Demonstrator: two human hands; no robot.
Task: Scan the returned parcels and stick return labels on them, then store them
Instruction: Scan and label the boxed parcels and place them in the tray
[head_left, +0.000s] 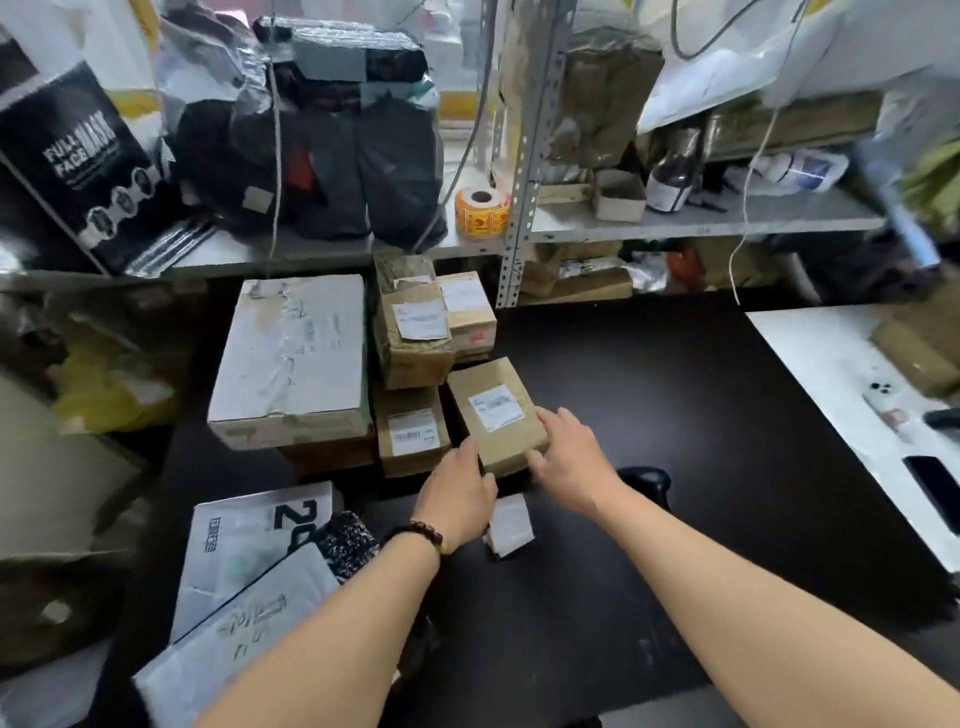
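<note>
Gripping small brown cardboard parcel (506, 449) w/ white label from both sides: left hand (457, 493) curling on near-left edge, right hand (569, 462) wrapping right edge. It's sitting just right of brown carton stack (413, 364), prob being slotted in for storage.

Both forearms (691, 587) are bare from the bottom edge of the view up to the hands, and no sleeve or cuff shows on either. The left hand (457, 493) has a bracelet (415, 532) at its wrist: a single strand of small, round, dark beads with a slight gloss, sitting close against the wrist. One bead (444, 546) on the strand is yellowish. The right hand (571, 457) and its wrist are bare. The fingertips are too blurred to make out the nails.
</note>
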